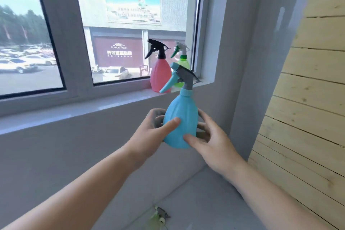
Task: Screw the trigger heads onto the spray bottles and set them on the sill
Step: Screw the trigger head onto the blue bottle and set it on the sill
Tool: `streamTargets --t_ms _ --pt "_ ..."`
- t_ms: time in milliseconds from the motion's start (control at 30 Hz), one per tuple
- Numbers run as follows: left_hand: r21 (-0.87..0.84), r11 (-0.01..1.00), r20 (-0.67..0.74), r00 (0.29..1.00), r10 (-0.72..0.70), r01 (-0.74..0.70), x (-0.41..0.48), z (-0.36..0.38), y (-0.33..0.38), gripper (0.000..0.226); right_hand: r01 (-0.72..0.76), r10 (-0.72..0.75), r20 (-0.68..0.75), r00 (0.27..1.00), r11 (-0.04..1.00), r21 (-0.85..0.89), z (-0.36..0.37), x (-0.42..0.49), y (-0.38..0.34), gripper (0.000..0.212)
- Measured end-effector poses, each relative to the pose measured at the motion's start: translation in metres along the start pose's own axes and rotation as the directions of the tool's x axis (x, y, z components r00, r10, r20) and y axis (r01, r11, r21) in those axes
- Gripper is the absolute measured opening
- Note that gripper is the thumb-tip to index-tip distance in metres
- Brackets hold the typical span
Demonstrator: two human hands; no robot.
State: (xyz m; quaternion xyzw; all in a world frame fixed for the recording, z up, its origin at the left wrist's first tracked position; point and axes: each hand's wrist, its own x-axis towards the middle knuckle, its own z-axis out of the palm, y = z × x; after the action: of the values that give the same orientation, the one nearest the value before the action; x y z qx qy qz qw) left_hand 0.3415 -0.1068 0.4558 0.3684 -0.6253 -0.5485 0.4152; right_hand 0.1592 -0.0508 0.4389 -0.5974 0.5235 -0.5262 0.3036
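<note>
Blue bottle [180, 123]: smooth, ribbed, pear-shaped plastic; grey-and-blue trigger head [182, 78] on top; held upright in the air below the sill [74, 112].
Left hand [149, 134]: fingers curled round the bottle's left side, thumb pressed on its front.
Right hand [214, 144]: fingers spread loosely, cupping the right side, thumb on the lower front.
Bottles on sill: two, a pink bottle [160, 76] with black head and a green bottle [183, 65] behind it.
Bottles in all: three.

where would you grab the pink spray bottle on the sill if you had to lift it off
Probably the narrow shoulder of the pink spray bottle, just under its black trigger head, coming from the room side or its left. It stands upright on the sill with the green bottle close on its right and the window glass behind, so those sides look cramped. Both hands are busy with the blue bottle.
</note>
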Motion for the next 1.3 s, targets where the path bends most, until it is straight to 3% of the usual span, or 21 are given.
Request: streamTargets --t_ms 233,500,1133,1300 --pt "0.097 0.994 -0.163 0.984 0.071 -0.056 0.04 -0.097 0.042 0.04 0.089 -0.088 0.092 0.992 0.996 -0.004 0.067 0.102 -0.047 0.077" --pt "0.091 0.996 -0.205 0.978 0.036 -0.018 0.082 -0.149 0.044 0.046 0.093 -0.091 0.142 0.986 0.996 -0.011 0.113 0.165 -0.051 0.071" --pt "0.075 0.997 -0.255 0.967 0.027 -0.008 0.136 -0.165 0.034 0.049 0.102 -0.104 -0.02 0.994 0.99 -0.098 0.135 0.216 -0.031 0.065" --pt "0.112 0.994 -0.258 0.966 0.019 0.01 0.135 -0.167 0.025 0.063 0.097 -0.1 -0.014 0.995 0.989 -0.111 0.136 0.214 -0.029 0.073"
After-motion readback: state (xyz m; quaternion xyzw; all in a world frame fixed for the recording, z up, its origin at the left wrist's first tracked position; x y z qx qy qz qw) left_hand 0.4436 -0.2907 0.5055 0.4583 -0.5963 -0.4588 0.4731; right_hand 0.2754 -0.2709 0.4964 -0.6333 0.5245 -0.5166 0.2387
